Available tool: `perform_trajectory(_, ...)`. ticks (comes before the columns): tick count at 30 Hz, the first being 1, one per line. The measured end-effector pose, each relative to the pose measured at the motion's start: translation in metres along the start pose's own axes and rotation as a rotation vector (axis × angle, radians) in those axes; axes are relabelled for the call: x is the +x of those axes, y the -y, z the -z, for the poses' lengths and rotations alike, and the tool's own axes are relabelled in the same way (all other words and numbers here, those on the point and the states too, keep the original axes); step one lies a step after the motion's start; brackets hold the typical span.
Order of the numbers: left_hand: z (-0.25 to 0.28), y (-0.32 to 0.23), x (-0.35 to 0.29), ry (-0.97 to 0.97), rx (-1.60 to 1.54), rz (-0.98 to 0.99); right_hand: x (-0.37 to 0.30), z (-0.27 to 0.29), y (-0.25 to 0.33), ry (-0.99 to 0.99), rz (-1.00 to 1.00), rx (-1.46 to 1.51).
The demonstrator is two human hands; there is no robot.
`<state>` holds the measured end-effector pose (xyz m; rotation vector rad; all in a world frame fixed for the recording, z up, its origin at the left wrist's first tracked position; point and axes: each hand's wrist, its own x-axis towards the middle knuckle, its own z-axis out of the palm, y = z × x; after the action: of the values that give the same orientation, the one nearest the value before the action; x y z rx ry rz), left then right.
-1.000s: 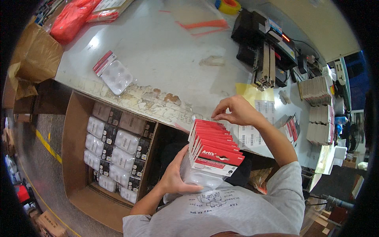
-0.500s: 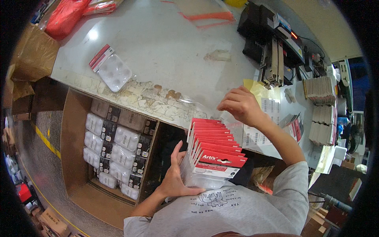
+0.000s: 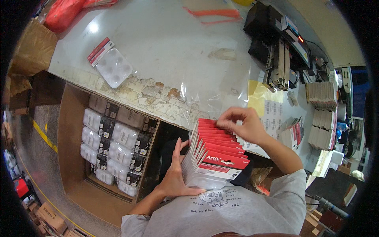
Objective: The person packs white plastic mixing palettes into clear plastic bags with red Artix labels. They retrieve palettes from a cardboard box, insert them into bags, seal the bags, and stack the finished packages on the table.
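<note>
Against my grey shirt, my left hand [image 3: 174, 179] holds a fanned stack of packaged paint palettes [image 3: 209, 182], its thumb and fingers spread around the left side. The packs have red-and-white header cards and clear plastic below. At the far end of the stack, my right hand [image 3: 246, 123] has its fingers bent and pressed together, fingertips at the top edge of the rear cards. What they pinch is hidden. Clear plastic film [image 3: 215, 96] lies on the table just beyond the right hand. One more packaged palette [image 3: 114, 68], white with round wells, lies on the table to the left.
An open carton [image 3: 73, 158] of packed white trays stands below the table edge at left. Barcode label sheets [image 3: 272, 112] and a yellow sheet [image 3: 258, 94] lie at right, near a black printer [image 3: 272, 27] and stacked cards [image 3: 320, 94]. A red bag [image 3: 63, 15] sits far left.
My right hand has come down from above the table to the rear cards of the stack. My left hand keeps its hold. The view has shifted slightly.
</note>
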<state>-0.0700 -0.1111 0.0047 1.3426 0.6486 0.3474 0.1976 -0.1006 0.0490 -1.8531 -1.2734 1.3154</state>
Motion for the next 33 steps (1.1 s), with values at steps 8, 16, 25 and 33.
perform_trajectory(8,0.002,-0.002,0.004,0.018,0.047,-0.026,0.000,-0.005,0.006,-0.156,0.205,-0.145)
perform_trajectory(16,0.002,-0.002,0.007,-0.002,0.053,-0.024,0.000,-0.012,0.008,-0.054,0.230,-0.036)
perform_trajectory(25,-0.002,-0.006,0.010,0.017,0.109,0.070,-0.033,-0.004,0.044,-0.054,0.099,-0.278)
perform_trajectory(33,-0.002,-0.011,0.016,0.012,0.372,-0.063,-0.005,-0.075,-0.021,-0.272,0.357,-0.682)
